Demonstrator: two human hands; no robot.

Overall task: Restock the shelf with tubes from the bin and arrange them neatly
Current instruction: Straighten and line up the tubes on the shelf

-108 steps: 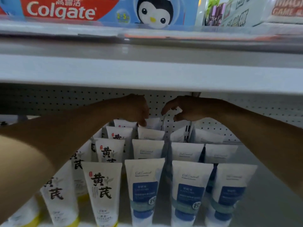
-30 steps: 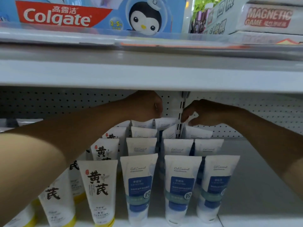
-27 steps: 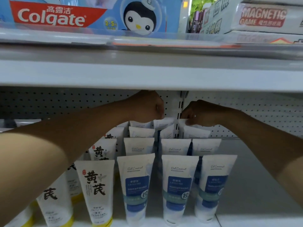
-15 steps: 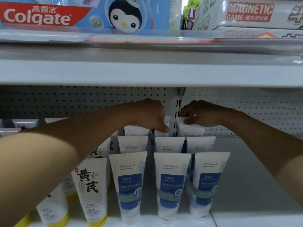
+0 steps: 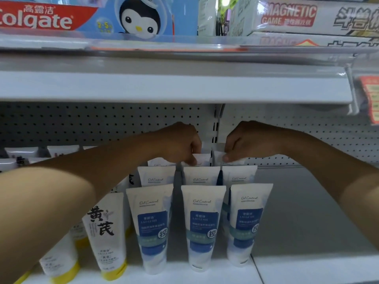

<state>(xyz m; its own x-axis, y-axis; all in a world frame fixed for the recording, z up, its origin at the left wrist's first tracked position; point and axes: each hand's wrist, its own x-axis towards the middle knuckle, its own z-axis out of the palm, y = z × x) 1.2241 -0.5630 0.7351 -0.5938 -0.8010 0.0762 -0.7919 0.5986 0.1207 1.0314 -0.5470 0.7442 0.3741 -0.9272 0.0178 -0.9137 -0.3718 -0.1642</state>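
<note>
Both forearms enter from the bottom corners of the head view and extend over the front rows toward the back of the shelf [image 5: 307,218]. The left hand [image 5: 180,143] is knuckles-up with fingers curled downward; its fingertips [image 5: 191,160] pinch the crimped top of a rear tube [image 5: 203,159] in the middle column. The right hand [image 5: 249,143] is likewise curled, thumb and fingers pinching the top edge of the rear right tube [image 5: 218,155]. The two hands are near each other, apart, on either side of the upright slotted post [image 5: 215,128].

At the front edge of the shelf stand three blue-labelled tubes [image 5: 203,226], caps down, side by side. A second row of three matching tubes [image 5: 201,177] stands directly behind them, tops only visible. The held tubes form the row behind that, close to the pegboard back panel [image 5: 102,119].

Toward the front left corner stands a white tube with black characters and a yellow cap [image 5: 106,234]; more yellow-capped tubes [image 5: 61,261] beside it are largely covered by the left forearm. The right part of the shelf is bare surface.

How many tubes stand behind the hands cannot be determined; possibly one more sits against the post. On the upper shelf [image 5: 164,87], a Colgate box [image 5: 82,15] is cut off by the left and top edges, and magnetic game boxes [image 5: 307,17] are cut off at the right.
</note>
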